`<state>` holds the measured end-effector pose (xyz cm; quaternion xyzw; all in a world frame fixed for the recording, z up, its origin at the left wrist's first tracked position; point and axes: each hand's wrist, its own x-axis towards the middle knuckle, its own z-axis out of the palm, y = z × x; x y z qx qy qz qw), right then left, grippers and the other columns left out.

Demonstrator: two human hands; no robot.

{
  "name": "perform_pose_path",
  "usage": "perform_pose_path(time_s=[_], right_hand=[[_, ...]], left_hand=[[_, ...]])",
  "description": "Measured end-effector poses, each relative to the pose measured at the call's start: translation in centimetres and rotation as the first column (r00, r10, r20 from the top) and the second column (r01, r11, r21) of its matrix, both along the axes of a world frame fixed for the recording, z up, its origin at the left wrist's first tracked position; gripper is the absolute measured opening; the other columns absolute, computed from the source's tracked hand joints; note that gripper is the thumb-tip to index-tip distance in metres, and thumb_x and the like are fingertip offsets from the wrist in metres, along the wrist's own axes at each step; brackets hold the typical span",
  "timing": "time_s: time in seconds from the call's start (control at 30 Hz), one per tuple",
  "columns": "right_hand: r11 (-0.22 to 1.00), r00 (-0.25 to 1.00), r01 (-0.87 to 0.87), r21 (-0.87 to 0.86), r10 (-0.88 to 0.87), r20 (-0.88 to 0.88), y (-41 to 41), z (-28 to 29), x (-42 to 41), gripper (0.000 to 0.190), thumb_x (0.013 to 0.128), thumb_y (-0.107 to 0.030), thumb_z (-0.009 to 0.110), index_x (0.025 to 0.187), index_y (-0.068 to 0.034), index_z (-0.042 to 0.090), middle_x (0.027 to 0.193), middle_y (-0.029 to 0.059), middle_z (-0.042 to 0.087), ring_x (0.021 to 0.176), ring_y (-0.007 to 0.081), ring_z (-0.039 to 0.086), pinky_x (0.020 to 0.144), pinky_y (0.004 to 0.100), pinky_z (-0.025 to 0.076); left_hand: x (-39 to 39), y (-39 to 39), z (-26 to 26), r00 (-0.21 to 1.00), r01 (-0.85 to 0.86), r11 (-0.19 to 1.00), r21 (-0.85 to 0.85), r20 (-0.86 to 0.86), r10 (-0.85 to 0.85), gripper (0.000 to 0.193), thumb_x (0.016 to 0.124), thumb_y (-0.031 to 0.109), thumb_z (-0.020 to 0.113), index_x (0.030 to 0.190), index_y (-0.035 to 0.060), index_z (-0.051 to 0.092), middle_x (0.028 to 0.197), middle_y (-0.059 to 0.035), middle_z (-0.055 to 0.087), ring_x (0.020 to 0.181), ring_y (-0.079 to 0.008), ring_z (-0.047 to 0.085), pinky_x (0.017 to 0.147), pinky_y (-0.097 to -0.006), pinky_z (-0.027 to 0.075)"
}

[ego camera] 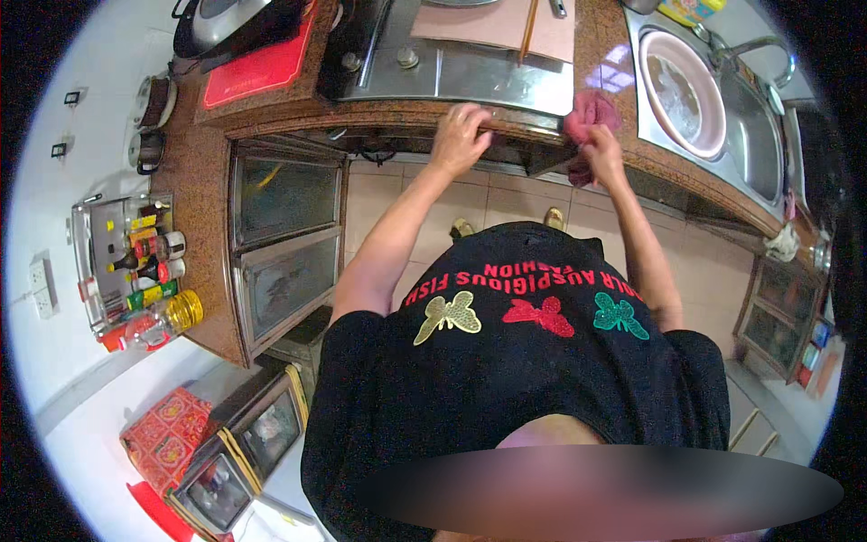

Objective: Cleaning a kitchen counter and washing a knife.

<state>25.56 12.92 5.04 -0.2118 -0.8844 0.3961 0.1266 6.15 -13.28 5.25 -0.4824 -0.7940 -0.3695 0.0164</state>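
My right hand grips a reddish-pink cloth at the front edge of the brown granite counter. Part of the cloth lies over the counter edge, and a darker part hangs below my fingers. Further left, my left hand is at the same edge, its fingers bent and apart with nothing seen between them. Blur hides whether its fingertips touch the stone. Just beyond both hands lies the steel gas cooktop, with a control knob near its front. A tan board covers part of it, and chopsticks lie on the board.
To the right, a pinkish-white basin holding water stands in the steel sink, below a faucet. A glazed cabinet door stands out at left. Bottles fill a rack; a red mat lies on the left counter.
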Motion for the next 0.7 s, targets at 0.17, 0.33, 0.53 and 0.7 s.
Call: perform_pose_path(time_s=[0.17, 0.33, 0.53, 0.7], right_hand=[[0.755, 0.94, 0.213, -0.62, -0.33, -0.079, -3.2, 3.8, -1.3, 0.038, 0.081, -0.009, 0.061, 0.118, 0.0, 0.056, 0.106, 0.0104, 0.063, 0.097, 0.0212, 0.059, 0.086, 0.0331, 0.046], [0.903, 0.981, 0.065, 0.425, 0.021, -0.194, -7.2, 0.2, -8.7, 0.034, 0.075, -0.003, 0.062, 0.109, -0.004, 0.058, 0.111, 0.0179, 0.061, 0.103, 0.0365, 0.057, 0.091, 0.0438, 0.045], [0.699, 0.991, -0.128, 0.704, 0.121, 0.06, -15.7, -1.8, -18.0, 0.036, 0.084, -0.013, 0.048, 0.119, -0.004, 0.053, 0.132, 0.0165, 0.048, 0.124, 0.0346, 0.043, 0.097, 0.0488, 0.04], [0.66, 0.971, -0.207, 0.722, 0.23, 0.069, -15.4, -1.2, -23.7, 0.053, 0.089, -0.028, 0.055, 0.133, -0.004, 0.04, 0.142, 0.0137, 0.04, 0.134, 0.032, 0.035, 0.1, 0.051, 0.037]], left_hand=[[-1.9, -14.1, -2.1, 0.923, -0.205, 0.975, -0.091, 0.314, 0.223, 0.019, 0.082, 0.008, 0.059, 0.101, 0.007, 0.062, 0.096, -0.0124, 0.065, 0.089, -0.0289, 0.064, 0.079, -0.0387, 0.05], [-2.7, -18.2, -2.2, 0.87, -0.316, 0.943, -0.109, 0.362, 0.333, 0.016, 0.086, 0.009, 0.058, 0.102, 0.008, 0.062, 0.092, -0.0109, 0.067, 0.082, -0.0256, 0.065, 0.073, -0.0356, 0.052], [-0.6, -18.9, -3.8, 0.772, -0.331, 0.934, -0.133, 0.532, 0.349, 0.016, 0.089, 0.012, 0.058, 0.103, 0.0076, 0.062, 0.088, -0.0099, 0.067, 0.08, -0.0215, 0.065, 0.071, -0.0339, 0.051], [0.5, -19.0, -3.9, 0.729, -0.299, 0.94, -0.167, 0.596, 0.338, 0.016, 0.089, 0.013, 0.058, 0.103, 0.0056, 0.061, 0.086, -0.0093, 0.066, 0.08, -0.02, 0.064, 0.071, -0.0331, 0.05]])
